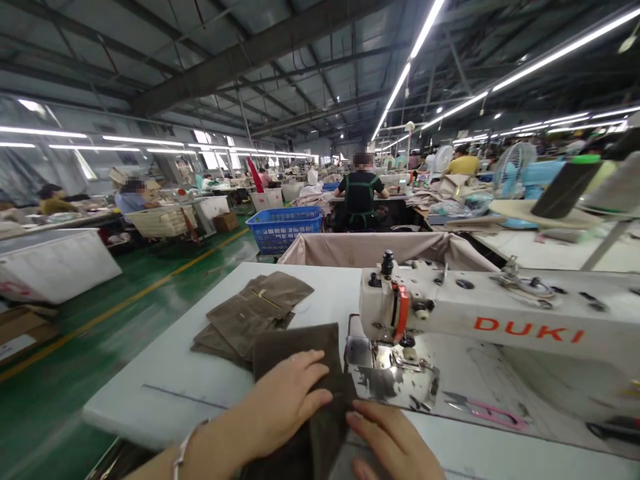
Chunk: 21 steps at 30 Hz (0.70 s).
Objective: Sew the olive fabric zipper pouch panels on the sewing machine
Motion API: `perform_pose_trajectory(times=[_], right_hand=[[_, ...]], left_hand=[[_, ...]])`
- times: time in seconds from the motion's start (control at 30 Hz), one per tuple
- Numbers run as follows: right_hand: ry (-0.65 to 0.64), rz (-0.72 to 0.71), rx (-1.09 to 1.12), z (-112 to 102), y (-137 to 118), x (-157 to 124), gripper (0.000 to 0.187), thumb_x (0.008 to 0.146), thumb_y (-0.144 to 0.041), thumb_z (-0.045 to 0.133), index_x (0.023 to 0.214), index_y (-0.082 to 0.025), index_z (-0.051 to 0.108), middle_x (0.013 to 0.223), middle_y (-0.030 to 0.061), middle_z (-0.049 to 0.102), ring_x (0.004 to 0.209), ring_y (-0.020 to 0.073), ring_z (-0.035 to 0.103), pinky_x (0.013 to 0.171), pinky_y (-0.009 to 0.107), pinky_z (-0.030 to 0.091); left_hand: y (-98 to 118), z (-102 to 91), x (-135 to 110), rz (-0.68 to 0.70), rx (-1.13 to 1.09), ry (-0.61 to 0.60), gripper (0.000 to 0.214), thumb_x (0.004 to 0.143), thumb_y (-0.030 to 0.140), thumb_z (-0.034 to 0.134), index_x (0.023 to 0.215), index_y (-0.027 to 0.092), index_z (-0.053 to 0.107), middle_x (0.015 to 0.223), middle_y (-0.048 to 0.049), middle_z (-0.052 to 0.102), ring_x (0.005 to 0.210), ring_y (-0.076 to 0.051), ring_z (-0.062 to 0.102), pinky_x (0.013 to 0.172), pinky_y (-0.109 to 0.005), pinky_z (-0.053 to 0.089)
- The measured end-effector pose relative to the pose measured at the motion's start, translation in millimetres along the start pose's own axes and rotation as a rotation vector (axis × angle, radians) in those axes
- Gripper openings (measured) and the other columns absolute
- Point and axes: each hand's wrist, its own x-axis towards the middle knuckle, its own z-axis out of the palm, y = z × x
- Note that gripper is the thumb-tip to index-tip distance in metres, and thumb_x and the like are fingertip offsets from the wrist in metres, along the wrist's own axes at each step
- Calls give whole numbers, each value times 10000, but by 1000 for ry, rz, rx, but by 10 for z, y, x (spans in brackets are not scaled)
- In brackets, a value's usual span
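Note:
A folded piece of dark brown fabric (300, 343) lies on the white table just left of the sewing machine's needle area (400, 360). My left hand (290, 393) rests flat on top of it, fingers stretched out. At the fabric's right edge is my right hand (395, 440), its fingertips touching the cloth with fingers extended and the thumb apart. Part of the fabric is covered by my hands. Beyond my left hand, a stack of brown cut pieces (250, 313) sits on the table, the top one bearing a short yellowish zipper-like line.
Pink-handled thread snips (493, 410) lie on the bed of the white sewing machine (525, 320). Behind the table stands a cloth-lined bin (350, 250), with a blue basket (285, 227) to its left. A thread cone (560, 190) stands right. A co-worker (363, 190) sits ahead.

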Motion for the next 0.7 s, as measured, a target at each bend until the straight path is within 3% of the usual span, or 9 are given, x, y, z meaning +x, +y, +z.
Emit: perform_pose_trajectory(times=[0.1, 0.23, 0.3, 0.37, 0.43, 0.53, 0.6, 0.7], right_hand=[[-80, 23, 7, 110, -72, -26, 228, 911, -332, 680, 1131, -272, 665, 1177, 45, 686, 989, 228, 679, 839, 332, 584], [-87, 113, 137, 137, -153, -147, 247, 858, -136, 623, 1064, -268, 662, 1211, 26, 661, 1061, 226, 642, 903, 346, 549], [-79, 222, 190, 111, -171, -196, 374, 800, -42, 545, 1078, -270, 645, 1268, 29, 621, 1121, 214, 611, 958, 335, 523], [-75, 348, 199, 74, -173, -223, 440, 748, -16, 516, 1109, -247, 620, 1296, 64, 582, 1170, 226, 578, 1004, 351, 500], [-76, 449, 184, 19, -170, -219, 387, 749, -49, 546, 1093, -214, 607, 1261, 106, 570, 1175, 256, 564, 1012, 388, 495], [-78, 506, 200, -131, -179, -142, 171, 830, -137, 584, 975, -218, 624, 1173, 108, 586, 1119, 265, 580, 963, 400, 516], [-60, 485, 231, -288, -191, -48, 79, 880, -184, 583, 921, -227, 635, 1195, 102, 583, 1133, 259, 573, 953, 385, 516], [-38, 381, 283, -561, -205, 111, 81, 930, -230, 576, 939, -245, 655, 1247, 83, 593, 1169, 236, 567, 968, 355, 506]], left_hand=[[-79, 448, -1, -39, -17, 1, 340, 959, 326, 577, 1280, 225, 626, 1377, -89, 578, 1289, -276, 499, 1102, -464, 386], [-68, 589, 90, -109, -37, 65, 563, 726, 402, 828, 1232, 220, 661, 1302, -108, 575, 1219, -340, 494, 1050, -527, 384], [27, 589, 117, -121, -69, 68, 552, 655, 359, 867, 1164, 227, 696, 1233, -97, 585, 1158, -333, 511, 1010, -502, 401], [131, 591, 125, -125, -122, 49, 305, 726, 239, 776, 1027, 223, 731, 1111, -73, 616, 1073, -291, 544, 960, -449, 418], [208, 578, 122, -139, -187, 31, 164, 757, 128, 655, 894, 194, 716, 992, -59, 635, 989, -256, 571, 909, -405, 427], [275, 460, 104, -176, -292, 7, 127, 775, 110, 569, 859, 174, 640, 845, -25, 644, 830, -202, 606, 766, -321, 462], [326, 311, 77, -191, -529, -31, 129, 818, 169, 569, 940, 173, 611, 860, -18, 666, 812, -183, 629, 727, -281, 480], [452, 79, 14, -219, -1015, -63, 253, 862, 334, 634, 1045, 159, 619, 968, -54, 698, 923, -210, 648, 807, -291, 496]])
